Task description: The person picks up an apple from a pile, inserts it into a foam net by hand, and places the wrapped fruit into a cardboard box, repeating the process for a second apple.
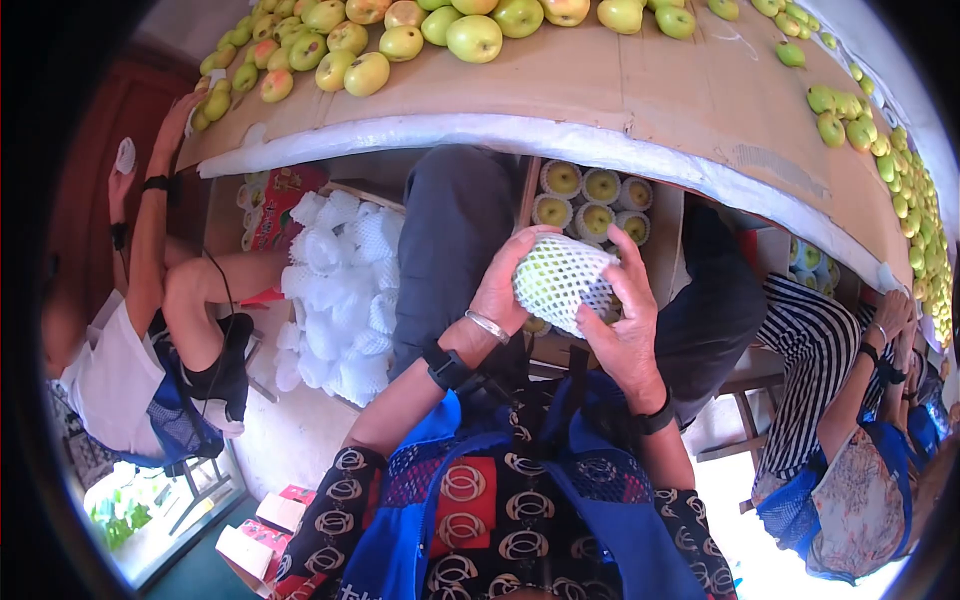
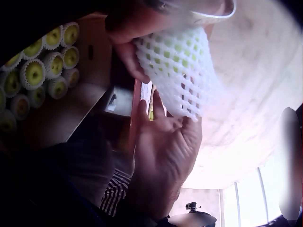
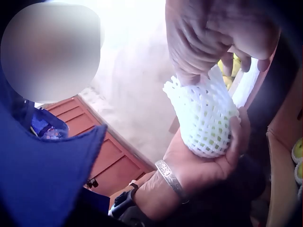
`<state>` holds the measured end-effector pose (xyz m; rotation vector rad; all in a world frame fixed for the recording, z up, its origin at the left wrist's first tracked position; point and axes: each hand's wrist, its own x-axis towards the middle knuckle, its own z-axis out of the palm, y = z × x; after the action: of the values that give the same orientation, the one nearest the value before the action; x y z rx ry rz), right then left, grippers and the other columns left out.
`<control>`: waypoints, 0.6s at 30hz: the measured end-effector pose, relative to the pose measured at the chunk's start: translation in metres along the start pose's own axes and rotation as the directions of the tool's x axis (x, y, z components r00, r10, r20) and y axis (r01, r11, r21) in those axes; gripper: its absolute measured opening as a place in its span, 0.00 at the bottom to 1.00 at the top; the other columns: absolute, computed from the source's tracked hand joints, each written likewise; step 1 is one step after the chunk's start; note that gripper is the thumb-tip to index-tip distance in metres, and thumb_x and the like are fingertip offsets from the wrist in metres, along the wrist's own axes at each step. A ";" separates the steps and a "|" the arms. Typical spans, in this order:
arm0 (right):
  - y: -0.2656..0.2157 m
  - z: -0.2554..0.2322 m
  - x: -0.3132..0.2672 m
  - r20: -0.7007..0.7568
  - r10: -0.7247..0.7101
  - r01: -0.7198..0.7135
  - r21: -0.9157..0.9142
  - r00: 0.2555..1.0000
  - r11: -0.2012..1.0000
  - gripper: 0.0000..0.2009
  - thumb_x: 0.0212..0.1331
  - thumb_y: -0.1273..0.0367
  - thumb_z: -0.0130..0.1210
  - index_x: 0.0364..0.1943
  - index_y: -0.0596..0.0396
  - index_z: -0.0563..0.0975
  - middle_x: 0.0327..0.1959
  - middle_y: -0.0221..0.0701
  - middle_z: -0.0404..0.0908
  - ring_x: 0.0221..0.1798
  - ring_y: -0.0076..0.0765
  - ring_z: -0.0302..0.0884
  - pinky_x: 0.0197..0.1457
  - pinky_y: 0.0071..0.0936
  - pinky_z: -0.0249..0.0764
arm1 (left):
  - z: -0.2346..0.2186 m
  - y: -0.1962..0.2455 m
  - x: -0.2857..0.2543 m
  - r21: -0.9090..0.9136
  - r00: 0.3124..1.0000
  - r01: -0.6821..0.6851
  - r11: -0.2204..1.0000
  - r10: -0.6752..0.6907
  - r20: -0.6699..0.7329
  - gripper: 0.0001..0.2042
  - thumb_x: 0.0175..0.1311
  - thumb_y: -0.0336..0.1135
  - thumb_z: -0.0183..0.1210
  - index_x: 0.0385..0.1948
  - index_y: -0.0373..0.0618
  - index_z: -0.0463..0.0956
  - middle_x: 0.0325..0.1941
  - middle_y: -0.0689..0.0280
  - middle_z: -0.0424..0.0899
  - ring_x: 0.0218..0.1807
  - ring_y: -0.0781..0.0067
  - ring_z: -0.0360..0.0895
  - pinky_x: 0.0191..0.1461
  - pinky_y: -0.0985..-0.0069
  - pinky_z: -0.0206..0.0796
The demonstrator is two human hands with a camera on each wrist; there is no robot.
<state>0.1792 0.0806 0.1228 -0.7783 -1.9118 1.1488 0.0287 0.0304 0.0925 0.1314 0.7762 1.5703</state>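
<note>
A green apple in a white foam net point(image 1: 560, 278) is held up in front of the body. My left hand point(image 1: 497, 292), with a bangle at its wrist, cups the apple's rounded end, its palm beneath in the right wrist view. My right hand point(image 1: 632, 335) pinches the net's open end between thumb and fingers. In the right wrist view the right hand point(image 3: 218, 40) comes down over the loose mesh edge. The apple's green skin shows through the mesh, mostly toward the left palm, and the mesh sags loose toward the right hand.
A cardboard box of netted apples point(image 1: 600, 187) stands beyond the hands. Left of my leg lies a heap of foam nets point(image 1: 340, 290). Loose apples point(image 1: 474, 40) cover part of the cardboard-topped table point(image 1: 560, 95), its padded edge ahead. People sit at both sides.
</note>
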 end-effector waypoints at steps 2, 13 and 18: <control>-0.001 0.001 0.002 -0.005 -0.009 0.009 0.010 1.000 1.000 0.23 0.37 0.72 0.64 0.42 0.59 0.71 0.59 0.46 0.62 0.63 0.54 0.57 0.62 0.38 0.57 | 0.000 0.001 -0.001 -0.029 1.000 0.000 1.000 0.000 -0.006 0.17 0.62 0.43 0.47 0.46 0.39 0.69 0.43 0.60 0.77 0.46 0.69 0.75 0.52 0.72 0.67; -0.006 0.010 0.013 0.076 -0.011 0.027 -0.215 0.997 0.976 0.29 0.36 0.66 0.65 0.47 0.58 0.69 0.54 0.46 0.66 0.59 0.52 0.62 0.60 0.41 0.57 | 0.001 -0.004 -0.001 0.315 0.997 -0.068 0.947 0.073 -0.005 0.10 0.58 0.29 0.51 0.41 0.42 0.70 0.35 0.69 0.75 0.37 0.82 0.72 0.41 0.82 0.67; -0.016 0.006 0.019 0.172 0.028 0.048 -0.421 0.985 0.906 0.29 0.38 0.62 0.63 0.47 0.59 0.67 0.50 0.44 0.68 0.54 0.51 0.64 0.56 0.41 0.57 | -0.006 -0.004 0.002 0.306 1.000 -0.026 0.952 0.023 0.011 0.11 0.59 0.32 0.51 0.43 0.41 0.69 0.39 0.68 0.74 0.41 0.81 0.71 0.44 0.81 0.65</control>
<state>0.1623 0.0867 0.1415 -0.9185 -2.3535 0.8199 0.0282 0.0297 0.0853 0.3744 1.0135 1.4626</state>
